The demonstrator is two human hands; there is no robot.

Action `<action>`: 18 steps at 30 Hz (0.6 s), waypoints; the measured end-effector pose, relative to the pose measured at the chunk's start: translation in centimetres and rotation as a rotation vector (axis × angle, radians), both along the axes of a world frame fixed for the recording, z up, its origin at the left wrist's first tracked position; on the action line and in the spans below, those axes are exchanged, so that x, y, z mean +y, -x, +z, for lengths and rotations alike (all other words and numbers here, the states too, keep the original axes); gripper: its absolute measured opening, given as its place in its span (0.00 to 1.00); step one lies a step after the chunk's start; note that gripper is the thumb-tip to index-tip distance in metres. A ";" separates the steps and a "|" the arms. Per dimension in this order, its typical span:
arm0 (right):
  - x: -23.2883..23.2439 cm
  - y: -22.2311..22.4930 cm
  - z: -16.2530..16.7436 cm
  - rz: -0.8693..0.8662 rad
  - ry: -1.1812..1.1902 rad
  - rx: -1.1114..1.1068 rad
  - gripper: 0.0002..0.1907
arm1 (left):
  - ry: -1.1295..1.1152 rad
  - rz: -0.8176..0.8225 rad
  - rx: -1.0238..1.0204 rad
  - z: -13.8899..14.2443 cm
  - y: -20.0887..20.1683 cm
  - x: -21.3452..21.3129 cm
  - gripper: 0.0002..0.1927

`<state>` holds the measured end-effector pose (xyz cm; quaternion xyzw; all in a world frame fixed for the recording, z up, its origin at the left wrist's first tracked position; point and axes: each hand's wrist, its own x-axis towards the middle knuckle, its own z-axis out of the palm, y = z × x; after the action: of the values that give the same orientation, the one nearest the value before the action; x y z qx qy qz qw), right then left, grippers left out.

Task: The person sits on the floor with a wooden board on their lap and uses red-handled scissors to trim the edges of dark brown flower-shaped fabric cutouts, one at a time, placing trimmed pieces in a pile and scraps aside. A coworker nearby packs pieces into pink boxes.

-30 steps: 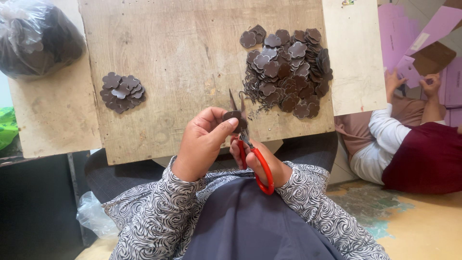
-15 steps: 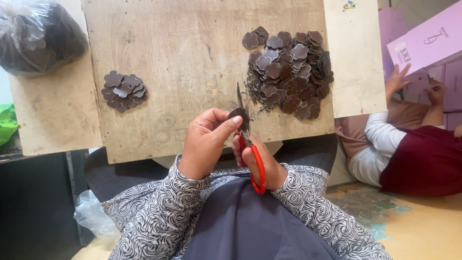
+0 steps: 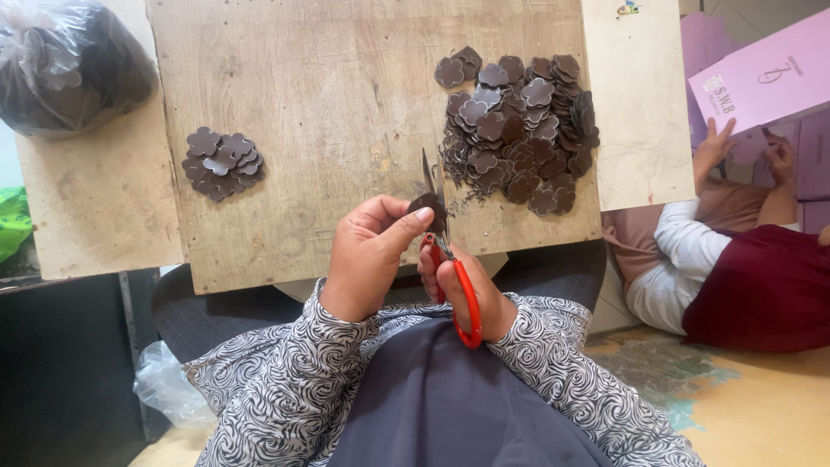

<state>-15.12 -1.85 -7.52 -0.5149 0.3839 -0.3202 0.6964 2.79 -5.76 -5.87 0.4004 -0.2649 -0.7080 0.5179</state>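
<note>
Left hand (image 3: 367,259) pinches a small dark brown flower-shaped piece (image 3: 425,206) between thumb and fingertips, a closed grip right at the piece's near edge, held up over the front edge of the tabletop (image 3: 346,104). Right hand (image 3: 467,294) is wrapped shut around the red handles of the scissors (image 3: 445,251), blades pointing away from the body and parted, with the piece sitting at the blades' base.

To trim well here, I'd judge the pinch should stay clear of the blade line, thumb tip back from the cut, and the left hand should turn the piece into the blades instead of swinging the scissors. Short snips near the pivot look the better bet for those tight scallops; the blade tips are long and could nick a petal.

Out from there: a small stack of flower pieces (image 3: 220,163) sits to the left on the wooden board, and a big heap of flower pieces (image 3: 519,130) lies right of the blades, with fine dark scraps at its near edge. A clear plastic bag of dark pieces (image 3: 69,65) rests at the far left corner. At the right, another person (image 3: 735,277) sits on the floor holding a pink box (image 3: 761,78).
</note>
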 end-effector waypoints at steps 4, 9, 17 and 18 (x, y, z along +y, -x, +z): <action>0.0 0.0 0.1 0.017 0.022 -0.024 0.34 | -0.011 -0.008 -0.016 0.1 0.0 0.0 0.04; -0.2 0.0 0.4 0.006 -0.005 -0.033 0.32 | -0.014 0.007 -0.006 0.3 -0.1 0.1 0.04; -0.3 0.1 0.8 0.009 -0.022 -0.007 0.31 | -0.013 -0.003 -0.134 0.3 -0.7 0.0 0.05; -0.4 0.2 0.8 0.011 -0.027 -0.015 0.31 | -0.009 -0.005 -0.141 0.3 -0.7 -0.1 0.05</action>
<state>-15.27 -2.23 -6.73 -0.5052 0.3804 -0.3151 0.7077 3.53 -5.82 -5.61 0.4508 -0.2984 -0.6806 0.4944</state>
